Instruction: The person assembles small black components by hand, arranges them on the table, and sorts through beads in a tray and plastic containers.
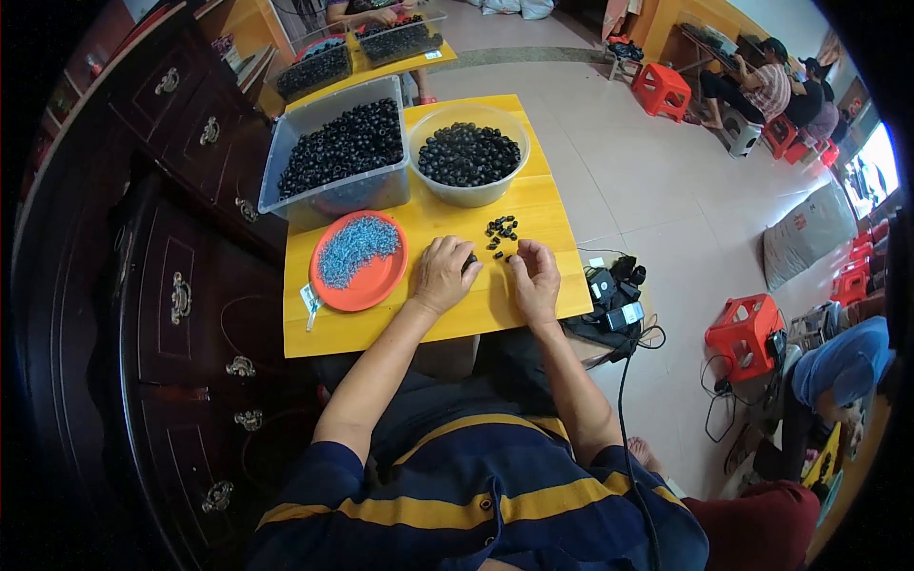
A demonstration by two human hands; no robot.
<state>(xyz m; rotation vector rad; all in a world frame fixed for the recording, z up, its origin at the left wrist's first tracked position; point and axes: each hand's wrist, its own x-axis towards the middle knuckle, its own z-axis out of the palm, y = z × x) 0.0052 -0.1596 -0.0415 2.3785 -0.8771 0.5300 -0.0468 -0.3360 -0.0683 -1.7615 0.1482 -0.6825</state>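
My left hand [443, 274] rests on the yellow tabletop [447, 319] with its fingers curled. A small black cylindrical part [469, 260] shows between its thumb and index finger. To the right, my right hand [536, 283] is closed, thumb and fingertips bent toward each other; what they hold, if anything, is too small to tell. Just beyond it lie several loose black parts [501, 228]. A red plate [367, 291] heaped with small bluish, shiny pieces [354, 247] is left of my left hand.
A clear rectangular bin [357, 195] and a round clear tub [476, 195], both full of black parts, stand at the table's far side. Dark drawers [181, 305] flank the left. Cables and black devices [614, 295] are at the right edge. Several people sit farther off.
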